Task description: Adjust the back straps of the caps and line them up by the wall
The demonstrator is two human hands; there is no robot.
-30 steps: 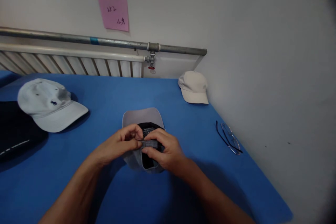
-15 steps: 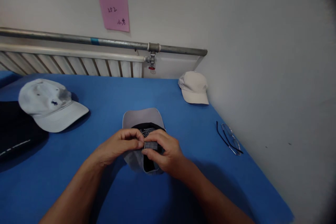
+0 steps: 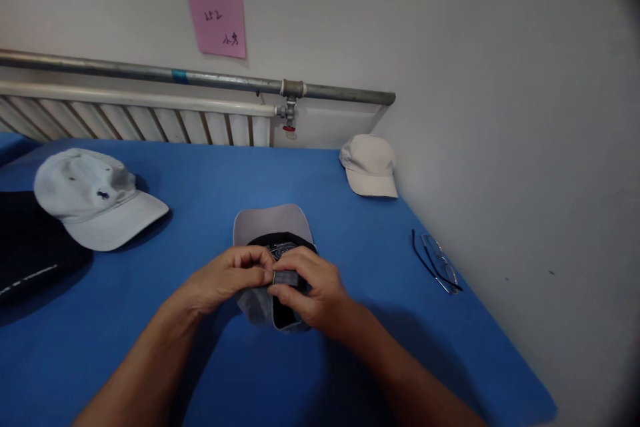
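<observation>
A grey cap (image 3: 273, 223) lies upside down on the blue table, its brim pointing away from me and its dark inside facing up. Over its back edge, a dark strap with a buckle (image 3: 287, 278) is pinched between both hands. My left hand (image 3: 233, 275) is closed on the strap's left end, at the buckle. My right hand (image 3: 315, 285) grips the strap from the right, thumb below and fingers above. The fingertips of the two hands nearly meet and hide part of the strap.
A white cap (image 3: 93, 197) and a black item (image 3: 35, 253) sit at the left. A beige cap (image 3: 369, 165) rests by the wall at the back right, and eyeglasses (image 3: 437, 263) lie near the table's right edge. Behind the blue table (image 3: 210, 177) are a radiator and a pipe.
</observation>
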